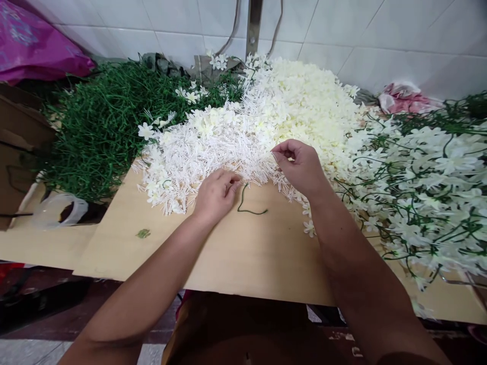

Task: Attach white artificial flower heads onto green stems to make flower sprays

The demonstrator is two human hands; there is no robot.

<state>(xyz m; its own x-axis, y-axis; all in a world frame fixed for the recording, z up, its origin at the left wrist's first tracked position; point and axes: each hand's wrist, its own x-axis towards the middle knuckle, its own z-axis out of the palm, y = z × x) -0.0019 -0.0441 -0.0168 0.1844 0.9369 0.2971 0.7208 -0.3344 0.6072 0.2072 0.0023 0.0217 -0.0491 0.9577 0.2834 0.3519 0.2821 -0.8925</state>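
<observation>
My left hand (217, 195) rests low over the board at the near edge of a pile of white stamens (228, 147), thumb and fingers pressed together. Close beside its fingertips is a bent green plastic stem (243, 207); whether the fingers grip its upper end is unclear. My right hand (299, 165) is raised over the stamens, thumb and forefinger pinched at a tiny pale piece too small to name. Behind it rises a heap of cream-white artificial petals (312, 96).
Green stems (99, 121) are heaped at left, near a clear plastic tub (63, 210). Finished white flowers on stems (437, 187) pile up at right. The wooden board (251, 258) ends close to my body. A tiled wall (335, 30) and a pink bag (38, 45) stand behind.
</observation>
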